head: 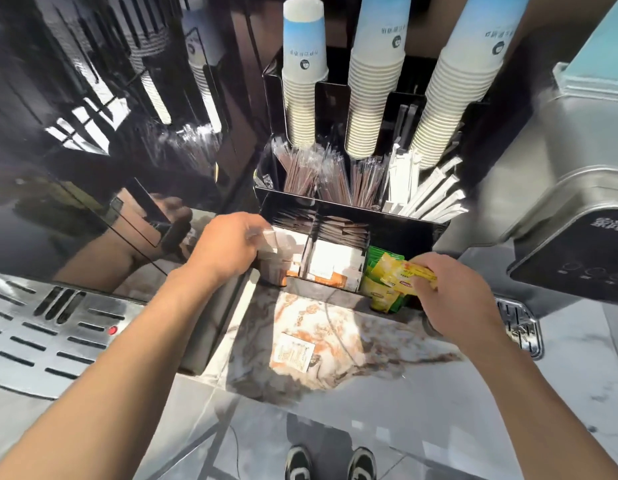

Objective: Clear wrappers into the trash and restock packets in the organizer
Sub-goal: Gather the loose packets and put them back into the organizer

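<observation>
**Both hands working at the front of the packet organizer**

A black organizer [352, 209] is standing at the back of the marble-patterned desk [335, 341], hemmed in by a dark glossy machine [93, 133] on the left and a steel appliance [560, 202] on the right. Three stacks of paper cups [373, 81] are rising from its rear slots, and wrapped stir sticks [318, 174] and white paper-sleeved straws [425, 188] are filling the middle row, crowding the space above the front compartments. A perforated steel drip tray [51, 327] is lying under the left forearm.

The left hand [228, 247] is reaching into the front left compartment, its fingers pinching a clear crumpled wrapper [269, 237] just above the brown-and-white packets [332, 258] standing there. The right hand [449, 289] is clenching around a yellow packet [408, 271], holding it at the front right compartment, where it is touching or just over the green and yellow packets [380, 271] already inside. One loose orange-and-white packet [293, 351] is lying flat on the desk, between the two forearms and well apart from both hands. The person's shoes [330, 462] are showing on the floor below the desk edge.
</observation>
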A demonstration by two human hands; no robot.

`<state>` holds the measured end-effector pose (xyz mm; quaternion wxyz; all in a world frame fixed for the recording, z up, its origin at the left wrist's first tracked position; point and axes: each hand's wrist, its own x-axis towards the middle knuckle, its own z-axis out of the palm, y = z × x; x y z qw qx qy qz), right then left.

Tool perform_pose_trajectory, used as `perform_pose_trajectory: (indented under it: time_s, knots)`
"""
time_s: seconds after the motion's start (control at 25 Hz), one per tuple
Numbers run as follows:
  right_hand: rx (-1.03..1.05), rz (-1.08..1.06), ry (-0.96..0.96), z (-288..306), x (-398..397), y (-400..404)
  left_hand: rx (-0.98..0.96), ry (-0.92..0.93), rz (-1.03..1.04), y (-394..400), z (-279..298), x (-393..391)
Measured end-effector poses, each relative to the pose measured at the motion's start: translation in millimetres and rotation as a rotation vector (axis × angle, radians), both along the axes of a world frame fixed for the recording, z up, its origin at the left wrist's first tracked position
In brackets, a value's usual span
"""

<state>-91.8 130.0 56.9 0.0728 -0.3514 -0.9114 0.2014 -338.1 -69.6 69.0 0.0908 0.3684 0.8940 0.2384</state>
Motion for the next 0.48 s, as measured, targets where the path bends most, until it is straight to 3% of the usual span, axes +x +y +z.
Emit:
perform_pose_trajectory:
  time_s: [0.28, 0.48]
  knots:
    - [0.138, 0.041, -0.046, 5.0, -12.9, 7.4, -0.325, 0.049, -0.153, 33.5, -27.2, -5.1]
    - [0.163, 0.117, -0.132, -9.1, -17.4, 13.3, 0.019, 0.210, -0.047, -0.1, -40.3, 21.0]
